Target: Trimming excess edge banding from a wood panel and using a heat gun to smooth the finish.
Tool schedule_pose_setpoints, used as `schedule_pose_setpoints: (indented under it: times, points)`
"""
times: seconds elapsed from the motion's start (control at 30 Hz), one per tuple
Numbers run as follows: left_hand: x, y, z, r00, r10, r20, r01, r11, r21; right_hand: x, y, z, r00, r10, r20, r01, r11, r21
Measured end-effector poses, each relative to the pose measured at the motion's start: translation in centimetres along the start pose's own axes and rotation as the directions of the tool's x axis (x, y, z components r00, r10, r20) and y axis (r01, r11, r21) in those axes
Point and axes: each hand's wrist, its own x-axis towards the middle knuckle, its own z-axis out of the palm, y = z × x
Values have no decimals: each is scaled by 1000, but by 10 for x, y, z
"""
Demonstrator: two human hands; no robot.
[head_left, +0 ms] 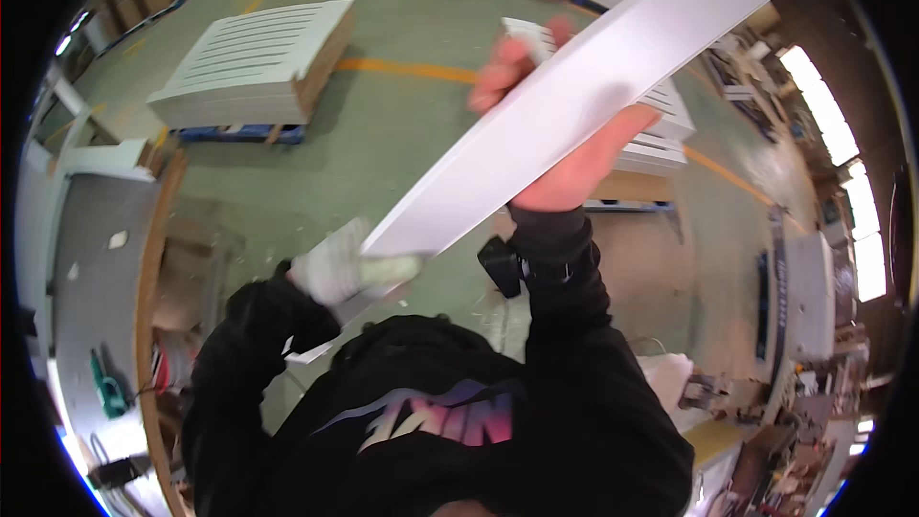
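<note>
A long white board (546, 124) slants through the air before me, from low beside my body up to the far right. My left hand (349, 268), in a pale work glove, is closed round its lower part, with the thumb across the face; a short stretch of board continues below that hand. Farther up, my bare right hand (579, 168) grips the board across its width. Its thumb lies along the near edge and its blurred fingertips show past the far edge; the palm is partly hidden behind the board. A black device is strapped to my right wrist.
At the far left, slotted white panels (254, 53) are stacked on a blue pallet (239, 133). Another panel stack (661, 148) stands partly behind the board. Along the left runs a grey workbench (100, 220) bearing a green tool (108, 386). Cluttered materials line the right side.
</note>
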Motion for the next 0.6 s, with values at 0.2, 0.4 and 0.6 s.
schedule_pose_setpoints:
  times: [0.2, 0.4, 0.6]
  points:
    - [8, -2, -15, 986, -56, 159, 78, 988, -134, -20, 37, -11, 981, 194, 11, -191, 953, 234]
    - [-13, -40, -10, 996, -77, 42, 83, 985, -154, -3, 21, -10, 995, 96, -22, -92, 987, 130]
    - [-3, -19, -22, 999, 26, 20, -23, 993, -116, -40, 68, -14, 982, 184, -33, -175, 966, 188]
